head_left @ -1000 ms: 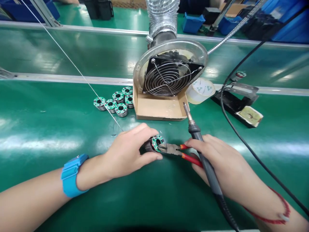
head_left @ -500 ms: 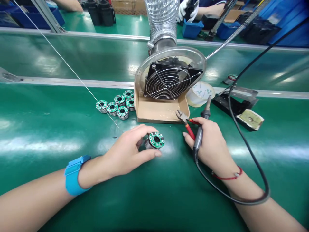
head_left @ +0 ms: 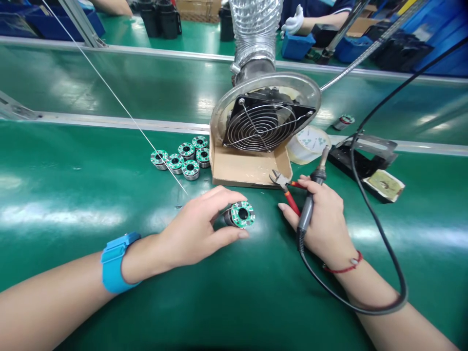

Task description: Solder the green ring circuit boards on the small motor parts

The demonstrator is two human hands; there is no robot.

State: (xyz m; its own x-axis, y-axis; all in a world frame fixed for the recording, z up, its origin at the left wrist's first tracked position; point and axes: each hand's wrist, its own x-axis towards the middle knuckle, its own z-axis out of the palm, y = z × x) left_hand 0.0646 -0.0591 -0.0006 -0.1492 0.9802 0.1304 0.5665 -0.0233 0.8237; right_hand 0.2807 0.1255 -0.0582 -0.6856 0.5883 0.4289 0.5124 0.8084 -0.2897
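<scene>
My left hand (head_left: pixel 199 226), with a blue wrist strap (head_left: pixel 114 263) on the wrist, is closed round a small metal cylinder topped by a round green circuit board (head_left: pixel 243 215), tilted on its side on the green mat. My right hand (head_left: pixel 321 219) grips both a soldering iron (head_left: pixel 312 192), tip pointing away, and red-handled cutters (head_left: pixel 285 187) whose jaws lie near the cardboard tray. The cutters are apart from the board. A thin solder wire (head_left: pixel 120 105) runs down from the upper left toward my left hand.
Several finished round boards (head_left: pixel 183 160) sit in a cluster left of a cardboard tray (head_left: pixel 248 168) under a fume extractor fan (head_left: pixel 263 124). A tape roll (head_left: pixel 309 144), iron stand with sponge (head_left: pixel 383 185) and black cable (head_left: pixel 376 224) lie right. Another person's gloved hand (head_left: pixel 292 22) works at the far bench.
My right hand pulled the cutters away from the board and swung up and right toward the tray, iron tip now pointing away. My left hand kept hold of the cylinder and tilted it slightly.
</scene>
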